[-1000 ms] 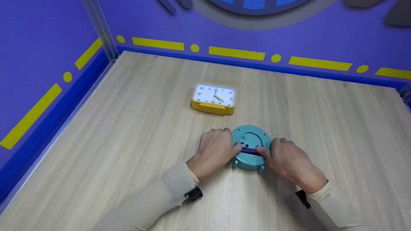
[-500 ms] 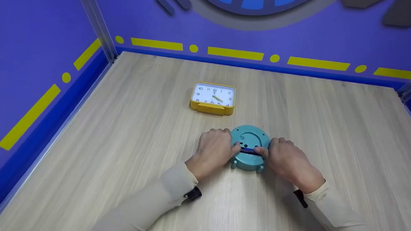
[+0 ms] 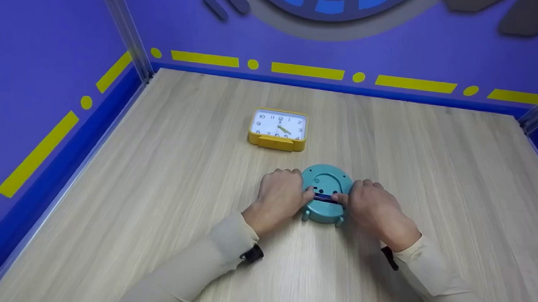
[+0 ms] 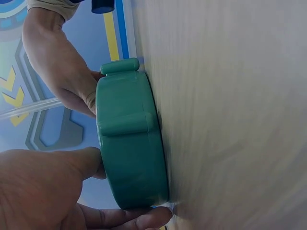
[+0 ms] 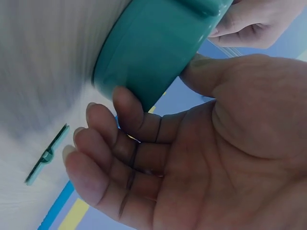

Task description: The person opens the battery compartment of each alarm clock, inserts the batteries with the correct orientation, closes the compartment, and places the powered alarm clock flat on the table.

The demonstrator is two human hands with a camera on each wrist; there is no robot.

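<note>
A round teal alarm clock (image 3: 325, 175) lies face down on the table, its two small feet toward the person. Across its back runs an open battery slot with a dark blue battery (image 3: 323, 198) in it. My left hand (image 3: 278, 194) grips the clock's left side, thumb on the back at the slot's left end. On the other side my right hand (image 3: 380, 210) holds the rim, its thumb (image 3: 339, 198) pressing at the battery's right end. In the right wrist view, that hand's fingers (image 5: 96, 177) are bent, the forefinger against the clock's side.
A yellow rectangular alarm clock (image 3: 277, 129) lies face up farther back on the wooden table (image 3: 197, 134). A thin teal cover (image 5: 47, 155) lies on the table beyond the right fingers. Blue walls (image 3: 237, 36) stand at the back and left.
My right wrist has shifted slightly left, toward the clock. Both hands keep their hold, and the whole head view has drifted a little.
</note>
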